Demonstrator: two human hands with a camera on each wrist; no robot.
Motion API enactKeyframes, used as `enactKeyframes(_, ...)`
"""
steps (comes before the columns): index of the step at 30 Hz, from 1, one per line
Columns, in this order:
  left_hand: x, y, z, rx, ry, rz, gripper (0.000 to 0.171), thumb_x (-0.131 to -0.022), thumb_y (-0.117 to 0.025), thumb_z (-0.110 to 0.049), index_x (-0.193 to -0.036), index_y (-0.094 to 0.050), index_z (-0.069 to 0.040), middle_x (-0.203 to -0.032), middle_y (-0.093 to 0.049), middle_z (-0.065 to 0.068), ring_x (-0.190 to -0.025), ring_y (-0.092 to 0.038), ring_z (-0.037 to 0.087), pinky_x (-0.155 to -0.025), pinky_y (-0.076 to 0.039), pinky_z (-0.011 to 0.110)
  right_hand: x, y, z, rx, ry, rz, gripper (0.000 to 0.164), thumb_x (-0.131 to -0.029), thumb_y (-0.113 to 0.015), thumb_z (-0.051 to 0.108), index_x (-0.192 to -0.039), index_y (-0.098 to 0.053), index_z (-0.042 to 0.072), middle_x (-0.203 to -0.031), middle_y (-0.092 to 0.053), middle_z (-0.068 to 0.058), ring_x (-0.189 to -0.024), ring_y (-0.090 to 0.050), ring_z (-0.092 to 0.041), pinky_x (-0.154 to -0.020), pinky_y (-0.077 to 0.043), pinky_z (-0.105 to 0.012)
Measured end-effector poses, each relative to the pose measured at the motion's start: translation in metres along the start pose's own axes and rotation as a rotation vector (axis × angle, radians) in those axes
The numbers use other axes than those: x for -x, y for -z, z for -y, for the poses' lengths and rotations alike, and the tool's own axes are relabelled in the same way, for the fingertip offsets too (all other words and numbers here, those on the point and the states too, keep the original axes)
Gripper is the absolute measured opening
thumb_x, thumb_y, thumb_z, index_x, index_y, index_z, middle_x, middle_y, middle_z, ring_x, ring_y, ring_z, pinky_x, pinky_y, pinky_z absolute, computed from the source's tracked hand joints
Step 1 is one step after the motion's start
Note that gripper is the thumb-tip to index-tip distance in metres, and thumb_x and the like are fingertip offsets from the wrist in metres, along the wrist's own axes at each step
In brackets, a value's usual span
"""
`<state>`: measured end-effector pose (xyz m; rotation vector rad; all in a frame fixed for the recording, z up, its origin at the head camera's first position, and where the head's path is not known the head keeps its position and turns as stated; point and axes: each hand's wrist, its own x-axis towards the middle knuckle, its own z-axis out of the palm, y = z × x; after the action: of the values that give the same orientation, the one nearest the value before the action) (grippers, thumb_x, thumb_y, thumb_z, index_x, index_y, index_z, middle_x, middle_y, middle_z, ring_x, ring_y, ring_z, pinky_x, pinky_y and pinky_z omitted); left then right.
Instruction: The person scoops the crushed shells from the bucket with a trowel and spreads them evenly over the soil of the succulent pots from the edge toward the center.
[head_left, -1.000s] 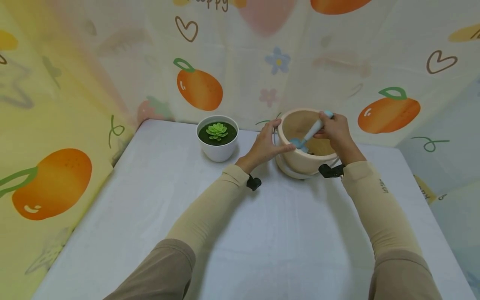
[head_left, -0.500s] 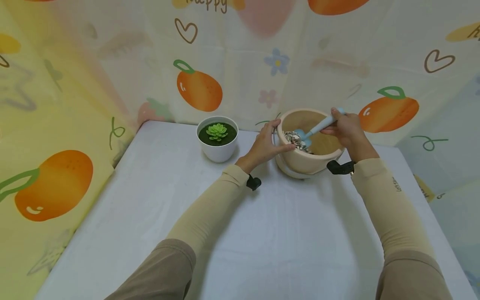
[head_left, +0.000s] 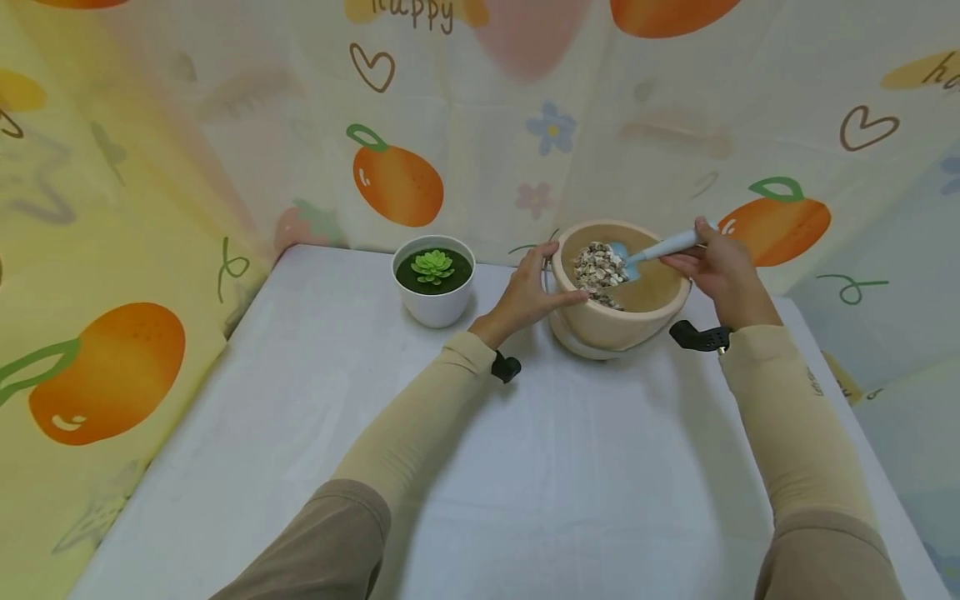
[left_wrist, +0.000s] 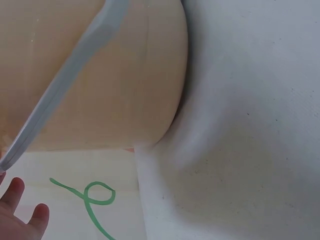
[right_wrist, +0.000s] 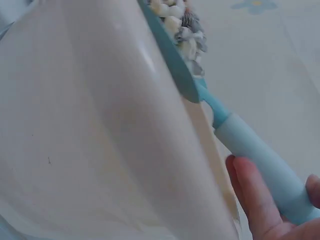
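Observation:
A beige bucket (head_left: 622, 323) with a thin grey handle (left_wrist: 62, 82) hanging down its side stands toward the back right of the table. My left hand (head_left: 522, 297) holds its left side, thumb at the near rim and fingers farther round. My right hand (head_left: 722, 271) grips the pale blue handle of a small toy shovel (head_left: 663, 247), slanting over the bucket's right rim. The shovel's blade is loaded with small shells (head_left: 600, 265), raised near the rim. In the right wrist view, the shells (right_wrist: 182, 35) lie heaped on the blade. More shells show below inside the bucket.
A white pot (head_left: 437, 302) with a green succulent (head_left: 432, 267) stands left of the bucket. White cloth covers the table (head_left: 525, 475). A fruit-printed curtain (head_left: 487, 133) hangs close behind, and another drapes along the left.
My right hand has moved rightward and drawn the shovel up from inside the bucket, its blade now heaped with shells. The left hand stays on the bucket.

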<state>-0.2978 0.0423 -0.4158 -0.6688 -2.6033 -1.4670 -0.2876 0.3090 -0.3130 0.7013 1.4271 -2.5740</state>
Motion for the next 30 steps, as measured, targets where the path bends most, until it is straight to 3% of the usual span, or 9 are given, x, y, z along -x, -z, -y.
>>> enactKeyframes(4,-0.001,0.002,0.000,-0.007,0.009,0.004,0.098,-0.063,-0.073,-0.055,-0.140,-0.026,-0.017,-0.144,-0.033,-0.001,-0.133,-0.029,0.014,-0.109,-0.030,0.034,0.002,0.003,-0.001,-0.044,0.048,-0.042,0.027,-0.082,-0.060,0.029,-0.102,-0.051,0.013,-0.075,-0.064,-0.017,-0.076,-0.068,-0.028,-0.082,-0.046,-0.041)
enactKeyframes(11,-0.001,0.004,-0.002,-0.014,0.012,0.036,0.098,-0.064,-0.074,-0.053,-0.141,-0.026,-0.017,-0.147,-0.029,-0.001,-0.136,-0.024,0.015,-0.110,-0.027,0.035,0.002,0.009,-0.005,-0.137,0.128,-0.063,0.047,-0.082,-0.061,0.029,-0.126,-0.047,0.022,-0.081,-0.062,-0.016,-0.080,-0.067,-0.029,-0.085,-0.043,-0.043)
enactKeyframes(16,0.001,0.008,-0.003,-0.016,0.007,0.044,0.097,-0.065,-0.074,-0.051,-0.142,-0.025,-0.017,-0.148,-0.028,-0.002,-0.137,-0.023,0.017,-0.110,-0.026,0.037,0.001,0.012,-0.008,-0.184,0.172,-0.037,0.036,-0.083,-0.061,0.026,-0.118,-0.053,0.019,-0.094,-0.055,-0.013,-0.083,-0.064,-0.030,-0.088,-0.042,-0.045)
enactKeyframes(23,0.004,0.012,-0.002,-0.022,0.010,0.054,0.097,-0.066,-0.074,-0.051,-0.143,-0.024,-0.021,-0.149,-0.025,-0.004,-0.138,-0.019,0.016,-0.110,-0.026,0.038,0.002,0.014,-0.011,-0.209,0.236,-0.055,0.020,-0.083,-0.062,0.022,-0.096,-0.058,0.009,-0.073,-0.056,-0.012,-0.074,-0.064,-0.030,-0.075,-0.046,-0.047)
enactKeyframes(30,0.008,0.014,-0.001,-0.023,-0.010,0.051,0.093,-0.068,-0.072,-0.052,-0.142,-0.027,-0.021,-0.148,-0.027,-0.005,-0.137,-0.021,0.016,-0.110,-0.027,0.038,0.003,0.014,-0.015,-0.242,0.243,-0.093,0.022,-0.080,-0.065,0.019,-0.098,-0.060,0.008,-0.071,-0.060,-0.013,-0.074,-0.065,-0.029,-0.079,-0.045,-0.046)
